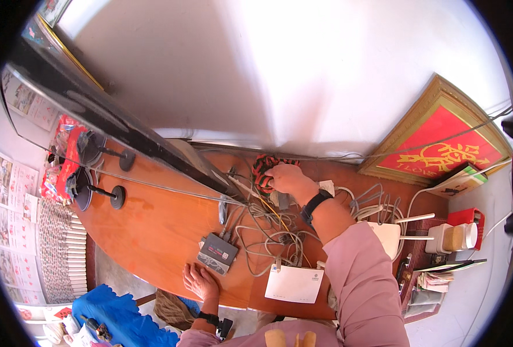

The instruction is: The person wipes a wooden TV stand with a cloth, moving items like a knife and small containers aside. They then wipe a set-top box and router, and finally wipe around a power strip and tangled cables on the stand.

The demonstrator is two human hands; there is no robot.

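My right hand (289, 178) reaches to the back of the brown wooden tabletop (165, 225), close to the wall. It grips a bunched red-and-black striped cloth (261, 174); the fingertips are partly hidden in it. Beneath that forearm lies a tangle of grey, black and yellow cables (278, 223). My left hand (201, 282) rests on the table's front edge, palm down and holding nothing. Just beyond its fingers sits a dark set-top box (218, 253) with cables plugged into its back. A white modem box (294, 284) lies right of it, near the front edge.
A flat black screen (130, 130), seen nearly edge-on, slants across the left. Dumbbell-like black stands (117, 197) are beyond it. At right are a white router (384, 238) with antennas, a framed red picture (442, 139) against the wall, and jars (455, 237). Blue cloth (117, 316) hangs lower left.
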